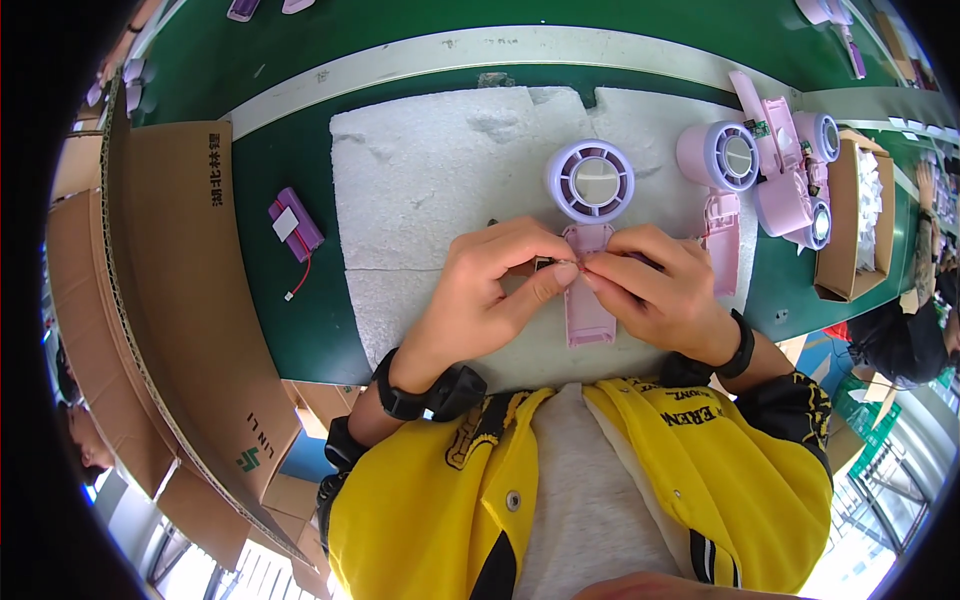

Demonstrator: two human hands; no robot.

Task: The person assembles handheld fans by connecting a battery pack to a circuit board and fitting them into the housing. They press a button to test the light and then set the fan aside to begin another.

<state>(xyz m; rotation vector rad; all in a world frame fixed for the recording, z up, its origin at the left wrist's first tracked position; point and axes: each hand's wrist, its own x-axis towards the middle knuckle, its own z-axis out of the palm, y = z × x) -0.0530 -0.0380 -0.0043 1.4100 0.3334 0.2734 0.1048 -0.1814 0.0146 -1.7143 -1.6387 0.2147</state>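
Observation:
A handheld fan [590,182] with a round lilac head and an open pink handle lies on the white foam sheet, its head pointing away from me. Over the upper part of the handle, my left hand [500,285] and my right hand [660,285] meet, thumbs and fingers pinched together. Whatever sits between the fingertips is too small and covered to name. A small dark piece [543,263] shows beside my left fingers. The handle's hollow lower end [590,322] sticks out below my hands.
On the left lies a purple battery pack [295,226] with a red wire and white plug. A second fan [717,158] and several fan parts [785,200] are at the right, beside a small carton [852,220]. A big cardboard box [185,270] borders the left side; foam sheet [430,180] covers the green table.

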